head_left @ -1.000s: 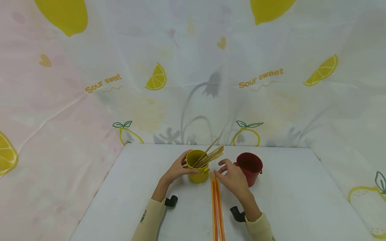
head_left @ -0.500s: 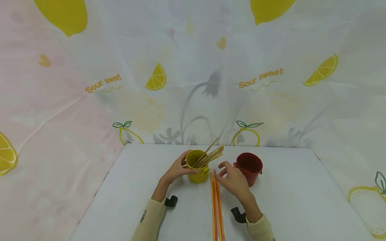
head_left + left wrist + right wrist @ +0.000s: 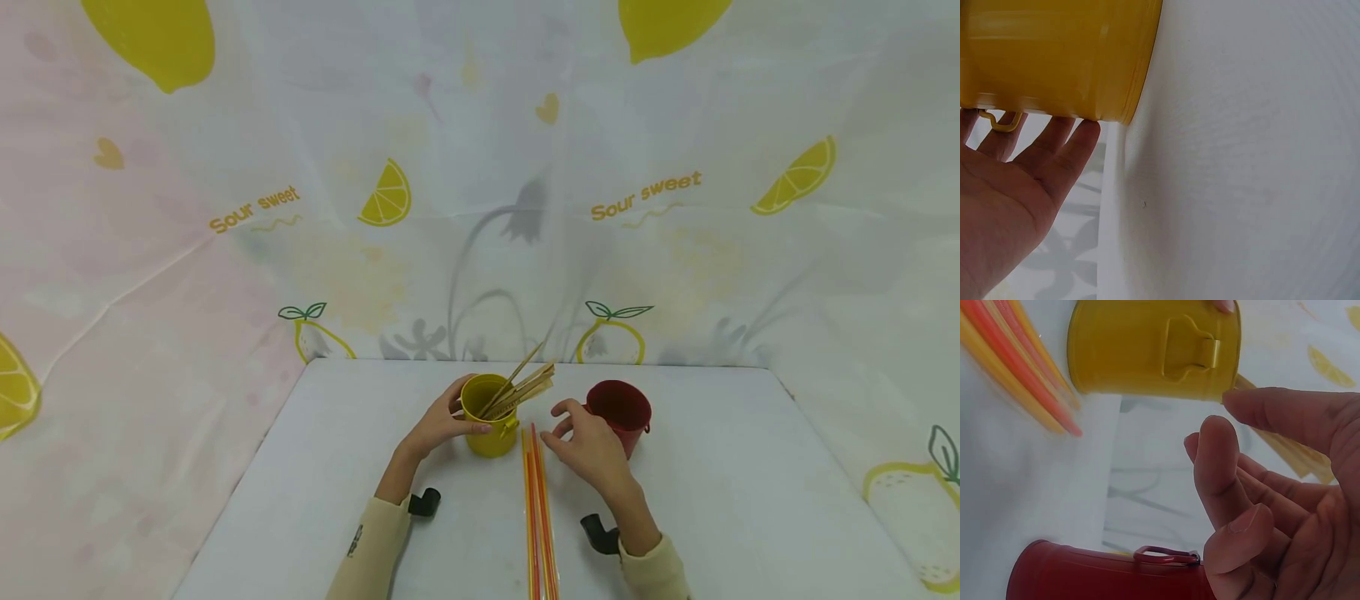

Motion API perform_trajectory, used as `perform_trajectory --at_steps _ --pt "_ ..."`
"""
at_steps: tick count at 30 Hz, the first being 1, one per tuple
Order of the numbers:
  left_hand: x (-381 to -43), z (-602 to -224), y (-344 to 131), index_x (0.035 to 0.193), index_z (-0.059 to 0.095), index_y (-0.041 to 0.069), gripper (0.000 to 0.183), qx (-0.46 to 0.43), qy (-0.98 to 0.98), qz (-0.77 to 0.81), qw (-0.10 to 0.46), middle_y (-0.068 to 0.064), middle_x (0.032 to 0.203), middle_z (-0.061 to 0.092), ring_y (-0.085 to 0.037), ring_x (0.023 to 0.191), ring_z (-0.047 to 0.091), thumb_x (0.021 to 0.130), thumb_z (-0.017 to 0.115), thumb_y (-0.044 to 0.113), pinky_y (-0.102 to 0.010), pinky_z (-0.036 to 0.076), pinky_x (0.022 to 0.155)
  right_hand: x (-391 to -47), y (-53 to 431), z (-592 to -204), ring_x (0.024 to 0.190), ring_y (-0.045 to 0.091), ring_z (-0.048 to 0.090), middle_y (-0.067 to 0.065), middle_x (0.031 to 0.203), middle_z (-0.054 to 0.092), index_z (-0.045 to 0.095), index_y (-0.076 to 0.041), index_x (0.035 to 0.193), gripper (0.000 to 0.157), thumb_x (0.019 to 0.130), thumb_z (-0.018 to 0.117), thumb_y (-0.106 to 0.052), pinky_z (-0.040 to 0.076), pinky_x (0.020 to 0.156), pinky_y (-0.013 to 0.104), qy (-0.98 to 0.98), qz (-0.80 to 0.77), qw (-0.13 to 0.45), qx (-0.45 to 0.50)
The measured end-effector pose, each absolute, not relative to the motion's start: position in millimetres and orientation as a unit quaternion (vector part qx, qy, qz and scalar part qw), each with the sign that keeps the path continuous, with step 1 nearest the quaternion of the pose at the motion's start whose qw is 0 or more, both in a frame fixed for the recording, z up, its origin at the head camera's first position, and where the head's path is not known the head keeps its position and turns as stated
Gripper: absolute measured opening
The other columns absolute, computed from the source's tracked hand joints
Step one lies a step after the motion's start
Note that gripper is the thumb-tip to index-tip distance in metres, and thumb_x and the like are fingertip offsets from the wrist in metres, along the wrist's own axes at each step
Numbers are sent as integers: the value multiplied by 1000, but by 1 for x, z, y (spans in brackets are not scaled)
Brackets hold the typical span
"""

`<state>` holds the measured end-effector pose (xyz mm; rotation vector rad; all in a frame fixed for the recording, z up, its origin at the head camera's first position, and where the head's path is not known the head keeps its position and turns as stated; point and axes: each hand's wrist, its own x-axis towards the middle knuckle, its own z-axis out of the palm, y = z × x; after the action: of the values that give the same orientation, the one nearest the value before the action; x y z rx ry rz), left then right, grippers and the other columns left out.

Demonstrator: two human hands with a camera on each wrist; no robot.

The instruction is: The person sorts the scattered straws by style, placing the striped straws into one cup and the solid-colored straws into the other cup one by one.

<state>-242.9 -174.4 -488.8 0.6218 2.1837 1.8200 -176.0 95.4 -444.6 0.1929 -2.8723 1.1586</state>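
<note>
A yellow bucket (image 3: 491,443) stands on the white table, and my left hand (image 3: 437,425) grips it round the side, thumb across the front. In the left wrist view, fingers (image 3: 1075,153) lie along its wall by a handle lug. Wooden sticks (image 3: 534,387) lean out of it to the right. My right hand (image 3: 596,454) hovers between the two buckets, fingers loosely bent and holding nothing. Just left of its fingertips end several long, thin yellow, orange and pink sticks (image 3: 537,525) lying on the table. A red bucket (image 3: 635,432) stands behind that hand, partly covered by it.
Black curved pieces (image 3: 426,502) stick out at both wrists, by the beige sleeves. The white table (image 3: 735,467) reaches back to a hanging cloth (image 3: 480,275) printed with lemons. The long sticks run off the head view's lower edge.
My right hand has drawn back slightly to the right, off the far ends of the long sticks, leaving the pink tip uncovered. The left hand and yellow bucket have stayed put.
</note>
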Motion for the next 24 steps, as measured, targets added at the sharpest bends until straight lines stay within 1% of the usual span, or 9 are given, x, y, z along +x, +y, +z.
perform_trajectory --at_steps 7,15,24 --pt "-242 -488 -174 151 36 18 86 211 744 623 119 -4 142 48 -32 129 47 79 84 15 -49 39 105 -175 94 -450 64 12 54 -4 78 65 62 -10 109 32 85 78 -22 49 61 30 -925 374 -2 62" --pt "-242 -489 -174 151 36 15 86 215 744 621 116 -5 142 48 -32 129 47 80 84 15 -50 39 105 -175 95 -458 57 11 56 -4 75 64 62 -6 110 33 85 78 -20 48 57 30 -922 378 -39 69" --pt "-243 -486 -174 152 35 16 87 212 746 620 120 -5 143 48 -32 130 46 80 83 14 -48 39 106 -176 95 -467 56 14 56 -2 74 62 62 -7 106 28 84 77 -18 49 54 30 -923 366 -86 80"
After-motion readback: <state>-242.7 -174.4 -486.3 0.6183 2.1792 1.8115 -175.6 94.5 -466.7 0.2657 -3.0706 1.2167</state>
